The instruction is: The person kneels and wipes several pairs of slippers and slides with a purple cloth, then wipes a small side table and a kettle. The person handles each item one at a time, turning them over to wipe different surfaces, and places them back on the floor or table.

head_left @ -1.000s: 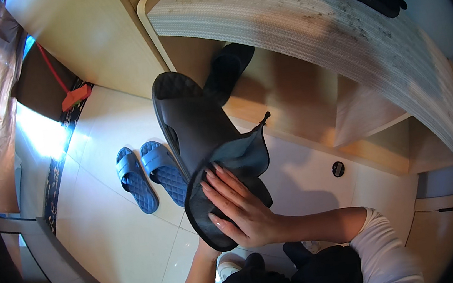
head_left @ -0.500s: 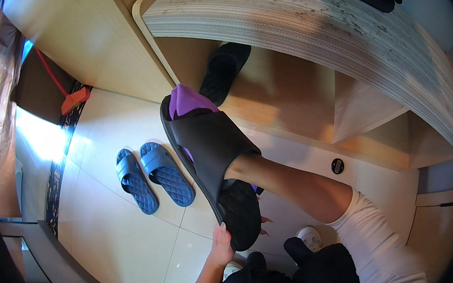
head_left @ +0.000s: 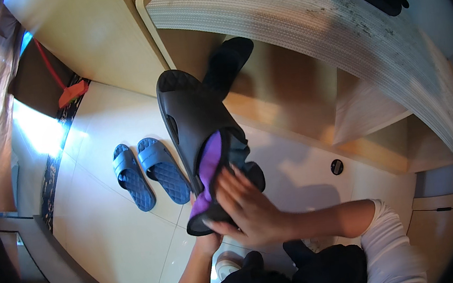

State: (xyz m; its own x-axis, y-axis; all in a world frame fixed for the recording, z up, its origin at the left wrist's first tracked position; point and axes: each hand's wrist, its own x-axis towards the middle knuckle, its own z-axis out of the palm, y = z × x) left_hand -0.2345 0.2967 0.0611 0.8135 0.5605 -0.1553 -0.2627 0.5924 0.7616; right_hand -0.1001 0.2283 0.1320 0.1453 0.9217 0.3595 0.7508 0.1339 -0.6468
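Observation:
A black open-toe slide slipper [head_left: 192,112] is held up in front of me, tilted, toe pointing away. My left hand [head_left: 209,243] grips its heel end from below; most of those fingers are hidden behind the sole. Bent over the footbed, my right hand [head_left: 252,208] presses a crumpled purple cloth [head_left: 210,160] with dark edges against the heel half. Part of the cloth lies at the opening of the strap. Dark grey folds [head_left: 241,154] show on the right of the purple part. The right fingertips are slightly blurred.
Another black slipper [head_left: 229,65] rests in the lower compartment of a wooden cabinet [head_left: 272,102]. A pair of blue slippers [head_left: 164,173] stands on the tiled floor at left. A small round black object [head_left: 337,167] lies right. A red broom [head_left: 72,93] leans far left.
My right hand has come back out of the slipper's strap to the heel end, bringing the purple cloth from the toe opening. The slipper has risen slightly in view.

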